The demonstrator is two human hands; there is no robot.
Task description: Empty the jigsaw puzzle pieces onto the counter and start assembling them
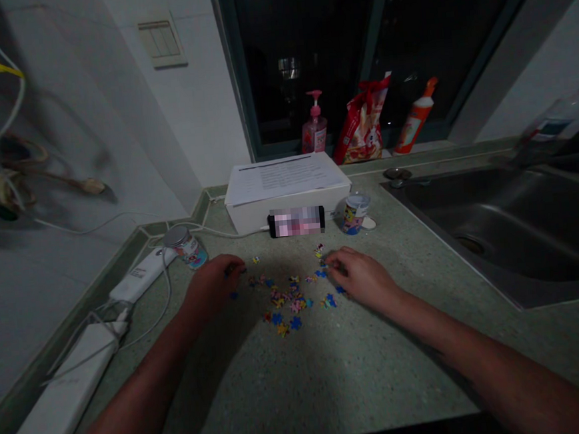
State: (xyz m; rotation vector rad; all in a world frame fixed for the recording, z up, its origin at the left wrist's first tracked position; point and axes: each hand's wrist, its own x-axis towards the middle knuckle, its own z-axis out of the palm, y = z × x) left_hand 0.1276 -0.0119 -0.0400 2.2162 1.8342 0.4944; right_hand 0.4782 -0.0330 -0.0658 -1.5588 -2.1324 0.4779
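Observation:
Small colourful jigsaw puzzle pieces (293,300) lie scattered in a loose heap on the green speckled counter (302,383). To the left of the heap, my left hand (217,279) is closed in a pinch, with a small dark puzzle piece (243,270) at its fingertips. My right hand (361,271) rests at the heap's right side, its thumb and fingers curled together beside several blue pieces (321,273). What its fingertips hold, if anything, is too small to make out. A few more pieces lie partly under the right hand.
A phone (296,222) leans against a white box (287,184) with paper on top. A lidded tin (185,246) stands left, an open-looking can (355,214) right. White power strips (62,388) and cables run along the left. The sink (471,236) is at the right.

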